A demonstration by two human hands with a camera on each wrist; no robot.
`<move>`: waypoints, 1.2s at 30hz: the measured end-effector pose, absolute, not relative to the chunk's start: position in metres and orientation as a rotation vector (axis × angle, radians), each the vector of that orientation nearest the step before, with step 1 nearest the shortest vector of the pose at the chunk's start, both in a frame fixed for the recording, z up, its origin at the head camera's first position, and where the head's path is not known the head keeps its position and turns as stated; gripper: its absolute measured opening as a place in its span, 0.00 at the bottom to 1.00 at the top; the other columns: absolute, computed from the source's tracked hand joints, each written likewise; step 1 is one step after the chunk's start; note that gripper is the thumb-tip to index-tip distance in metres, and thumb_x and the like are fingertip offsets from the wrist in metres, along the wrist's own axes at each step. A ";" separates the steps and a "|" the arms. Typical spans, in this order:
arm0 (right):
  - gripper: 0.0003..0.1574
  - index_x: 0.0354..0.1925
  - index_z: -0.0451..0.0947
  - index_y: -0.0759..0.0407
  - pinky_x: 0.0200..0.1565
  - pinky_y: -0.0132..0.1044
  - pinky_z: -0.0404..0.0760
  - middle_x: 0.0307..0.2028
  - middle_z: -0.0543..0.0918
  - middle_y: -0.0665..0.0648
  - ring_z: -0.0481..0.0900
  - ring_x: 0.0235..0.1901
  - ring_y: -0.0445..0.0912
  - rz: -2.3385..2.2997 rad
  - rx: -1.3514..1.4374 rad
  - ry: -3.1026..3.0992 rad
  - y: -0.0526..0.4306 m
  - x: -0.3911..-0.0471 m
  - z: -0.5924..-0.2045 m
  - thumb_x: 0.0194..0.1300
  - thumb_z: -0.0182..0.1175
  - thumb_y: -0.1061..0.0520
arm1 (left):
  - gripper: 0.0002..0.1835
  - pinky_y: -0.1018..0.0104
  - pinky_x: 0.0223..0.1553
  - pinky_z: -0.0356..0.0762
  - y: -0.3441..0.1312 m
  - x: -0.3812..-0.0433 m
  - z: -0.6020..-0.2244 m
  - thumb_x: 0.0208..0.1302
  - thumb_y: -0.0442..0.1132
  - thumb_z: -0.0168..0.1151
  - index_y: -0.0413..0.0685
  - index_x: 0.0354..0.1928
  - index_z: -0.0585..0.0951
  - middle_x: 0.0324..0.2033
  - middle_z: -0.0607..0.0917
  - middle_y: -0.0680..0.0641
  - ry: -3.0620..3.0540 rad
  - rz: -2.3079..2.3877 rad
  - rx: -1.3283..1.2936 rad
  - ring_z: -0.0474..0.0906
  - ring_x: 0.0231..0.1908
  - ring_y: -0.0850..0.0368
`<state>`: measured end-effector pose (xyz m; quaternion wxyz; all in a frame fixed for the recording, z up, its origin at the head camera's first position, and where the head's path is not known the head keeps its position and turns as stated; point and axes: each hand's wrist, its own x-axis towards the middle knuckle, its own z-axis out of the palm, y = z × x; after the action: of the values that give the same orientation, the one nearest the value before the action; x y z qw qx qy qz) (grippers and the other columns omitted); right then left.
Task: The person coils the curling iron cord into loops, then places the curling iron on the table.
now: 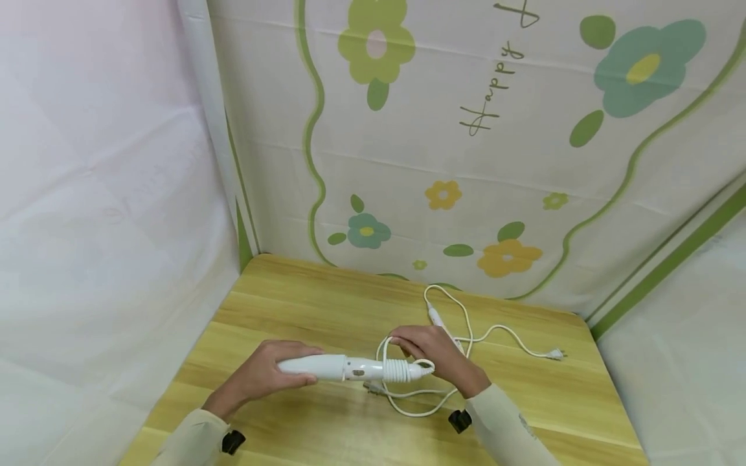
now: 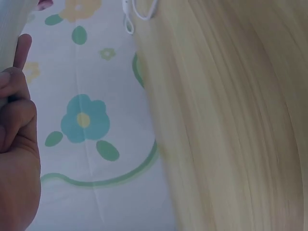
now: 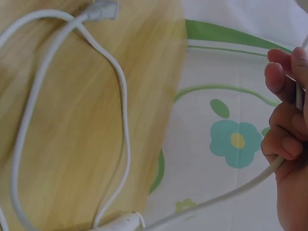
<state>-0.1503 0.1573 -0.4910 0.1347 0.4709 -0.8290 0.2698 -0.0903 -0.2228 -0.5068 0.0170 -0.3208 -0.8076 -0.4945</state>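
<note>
My left hand (image 1: 272,367) grips the thick end of a white corded appliance (image 1: 320,367), shaped like a hair iron, holding it level over the table. A small grey-brown button shows on its narrower part. White cord (image 1: 396,371) is wound in several tight turns around the far end. My right hand (image 1: 436,353) pinches the cord beside those turns. In the right wrist view the cord (image 3: 216,197) runs through curled fingers (image 3: 284,122). The left wrist view shows only the hand's edge (image 2: 19,139) and part of the appliance (image 2: 12,29).
Loose cord (image 1: 410,414) loops on the wooden table (image 1: 303,291) beneath the hands, near a plug (image 1: 373,388). Behind the right hand lies a slim white piece (image 1: 436,317) with cord. Another plug (image 1: 556,354) lies to the right. Flowered cloth (image 1: 402,162) hangs behind the table.
</note>
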 end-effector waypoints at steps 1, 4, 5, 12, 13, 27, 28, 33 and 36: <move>0.07 0.47 0.85 0.47 0.33 0.25 0.76 0.27 0.83 0.44 0.72 0.25 0.29 0.803 1.373 -2.391 0.156 -0.149 -0.492 0.81 0.63 0.59 | 0.22 0.64 0.35 0.87 -0.222 -0.090 -0.506 0.63 0.41 0.82 0.51 0.60 0.91 0.49 0.95 0.48 -2.502 -1.575 -0.979 0.88 0.41 0.65; 0.07 0.48 0.85 0.48 0.37 0.27 0.82 0.34 0.89 0.45 0.82 0.31 0.33 0.826 1.390 -2.366 0.152 -0.145 -0.496 0.81 0.62 0.60 | 0.22 0.63 0.34 0.87 -0.219 -0.088 -0.504 0.62 0.37 0.82 0.50 0.59 0.91 0.48 0.95 0.45 -2.462 -1.655 -0.933 0.88 0.38 0.64; 0.07 0.48 0.85 0.48 0.39 0.29 0.85 0.37 0.90 0.46 0.85 0.34 0.35 0.825 1.392 -2.359 0.151 -0.144 -0.496 0.80 0.63 0.60 | 0.22 0.63 0.34 0.86 -0.219 -0.087 -0.503 0.61 0.35 0.82 0.48 0.58 0.91 0.48 0.95 0.43 -2.448 -1.671 -0.920 0.87 0.38 0.64; 0.12 0.43 0.87 0.53 0.38 0.31 0.85 0.35 0.90 0.48 0.86 0.33 0.37 0.753 1.308 -2.424 0.151 -0.138 -0.501 0.67 0.73 0.68 | 0.22 0.64 0.32 0.86 -0.214 -0.084 -0.499 0.63 0.37 0.81 0.50 0.60 0.90 0.52 0.94 0.42 -2.471 -1.669 -0.714 0.87 0.37 0.64; 0.10 0.40 0.86 0.53 0.35 0.30 0.83 0.32 0.89 0.47 0.83 0.30 0.36 0.722 1.293 -2.429 0.151 -0.138 -0.502 0.66 0.73 0.68 | 0.22 0.64 0.33 0.86 -0.213 -0.084 -0.499 0.64 0.38 0.81 0.50 0.60 0.90 0.53 0.94 0.43 -2.467 -1.653 -0.684 0.87 0.38 0.64; 0.08 0.36 0.85 0.48 0.24 0.20 0.67 0.21 0.80 0.39 0.66 0.20 0.25 0.638 1.233 -2.435 0.137 -0.134 -0.501 0.73 0.71 0.60 | 0.28 0.67 0.36 0.87 -0.208 -0.096 -0.505 0.51 0.34 0.87 0.50 0.57 0.92 0.47 0.95 0.45 -2.279 -1.128 -0.597 0.90 0.39 0.58; 0.07 0.37 0.85 0.49 0.24 0.20 0.66 0.21 0.79 0.38 0.65 0.20 0.25 0.638 1.225 -2.446 0.137 -0.134 -0.500 0.73 0.71 0.60 | 0.28 0.67 0.36 0.87 -0.208 -0.097 -0.505 0.51 0.33 0.87 0.50 0.58 0.92 0.46 0.95 0.46 -2.274 -1.106 -0.586 0.90 0.38 0.59; 0.04 0.42 0.86 0.51 0.25 0.20 0.65 0.23 0.78 0.39 0.64 0.23 0.25 0.653 1.192 -2.516 0.139 -0.135 -0.496 0.78 0.67 0.59 | 0.30 0.65 0.34 0.87 -0.210 -0.102 -0.502 0.50 0.33 0.87 0.51 0.59 0.91 0.45 0.95 0.47 -2.253 -1.011 -0.550 0.89 0.35 0.56; 0.04 0.47 0.88 0.54 0.27 0.22 0.70 0.28 0.84 0.42 0.68 0.24 0.27 0.622 1.172 -2.533 0.143 -0.135 -0.495 0.79 0.66 0.58 | 0.31 0.61 0.34 0.89 -0.213 -0.104 -0.502 0.49 0.34 0.87 0.51 0.59 0.91 0.45 0.95 0.46 -2.250 -0.942 -0.527 0.91 0.36 0.52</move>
<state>-0.1347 0.1430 -0.4946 0.1404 0.4059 -0.8770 0.2155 -0.1037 -0.2125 -0.5020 0.3174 -0.2003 -0.8550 -0.3579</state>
